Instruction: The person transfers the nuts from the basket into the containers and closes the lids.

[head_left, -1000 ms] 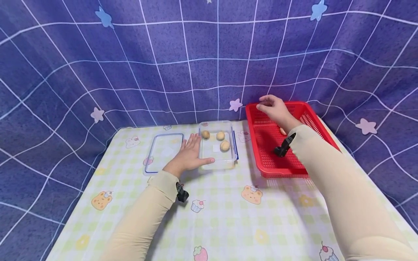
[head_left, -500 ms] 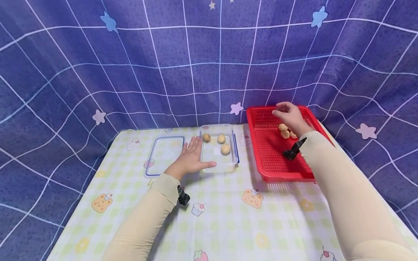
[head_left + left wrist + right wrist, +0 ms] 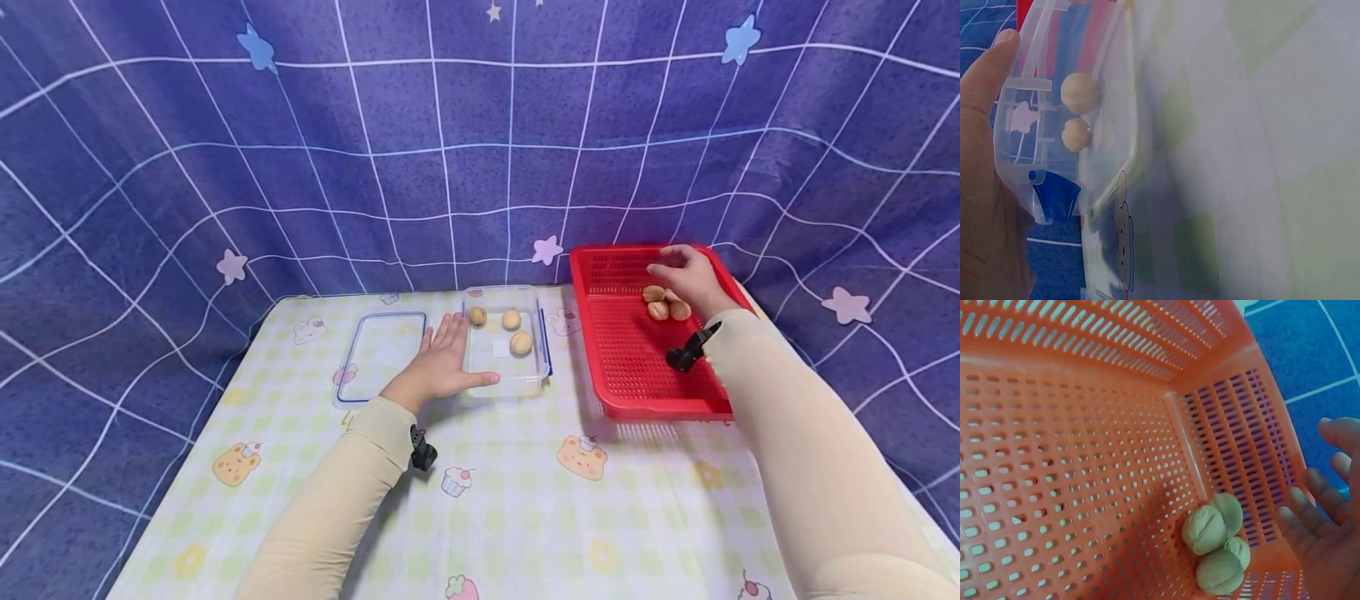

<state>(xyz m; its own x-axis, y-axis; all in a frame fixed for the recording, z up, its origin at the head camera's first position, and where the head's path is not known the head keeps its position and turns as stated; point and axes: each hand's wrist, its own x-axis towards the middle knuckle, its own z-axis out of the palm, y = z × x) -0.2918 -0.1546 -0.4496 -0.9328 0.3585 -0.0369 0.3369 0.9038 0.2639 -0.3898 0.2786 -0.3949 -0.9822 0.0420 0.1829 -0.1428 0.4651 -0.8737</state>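
My left hand [image 3: 442,360] lies with spread, straight fingers along the left side of a clear plastic box [image 3: 517,387], its thumb at the near edge. Three walnuts [image 3: 521,342] sit inside the box; two walnuts [image 3: 1079,94] show through its wall in the left wrist view. My right hand [image 3: 692,282] hovers over the back right of a red perforated basket [image 3: 622,358], holding nothing. Beneath its bent, parted fingers [image 3: 1300,512], several walnuts [image 3: 1220,572] are clustered against the basket's wall.
A clear lid [image 3: 381,358] with a blue seal lies left of the box. A blue latch flap [image 3: 546,342] hangs from the box's right side. Behind the table rises a blue gridded curtain [image 3: 480,167]. A checked cloth [image 3: 510,517] covers the table.
My right hand has moved rightward and a little nearer over the basket, uncovering the walnut cluster. The left hand stays at the box. The three walnuts there have not moved.
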